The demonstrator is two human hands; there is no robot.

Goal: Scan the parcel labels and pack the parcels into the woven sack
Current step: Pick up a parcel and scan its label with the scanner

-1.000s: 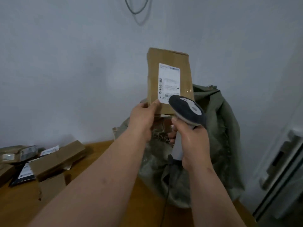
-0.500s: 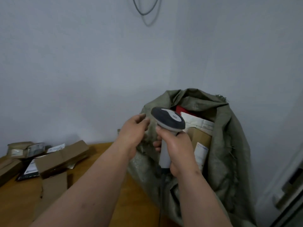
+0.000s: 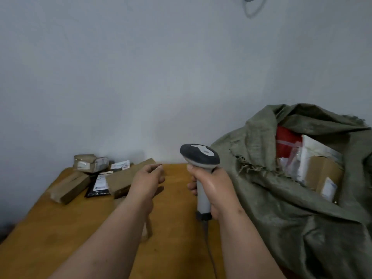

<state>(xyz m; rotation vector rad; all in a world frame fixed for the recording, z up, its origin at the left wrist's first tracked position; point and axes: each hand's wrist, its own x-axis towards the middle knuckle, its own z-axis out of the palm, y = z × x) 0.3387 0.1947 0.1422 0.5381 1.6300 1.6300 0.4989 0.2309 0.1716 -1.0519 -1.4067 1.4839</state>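
Observation:
My right hand (image 3: 214,190) grips the handle of a grey and white barcode scanner (image 3: 199,156), held upright over the table, just left of the sack. My left hand (image 3: 148,178) hovers over the table with loosely curled fingers and holds nothing. The green woven sack (image 3: 291,208) stands open at the right; inside it show a brown box with a white label (image 3: 324,176), a white parcel (image 3: 314,152) and a red packet (image 3: 286,141). Several brown parcels (image 3: 68,188) and a black mailer (image 3: 99,185) lie at the table's far left.
The wooden table (image 3: 60,228) meets a plain grey wall (image 3: 141,77). The scanner's cable (image 3: 209,248) runs down toward the table's near edge. A wire loop (image 3: 251,9) hangs on the wall at the top right.
The brown labelled parcel left my left hand and now lies in the sack. My left hand has swung left, empty, toward the parcel pile. The view has turned left.

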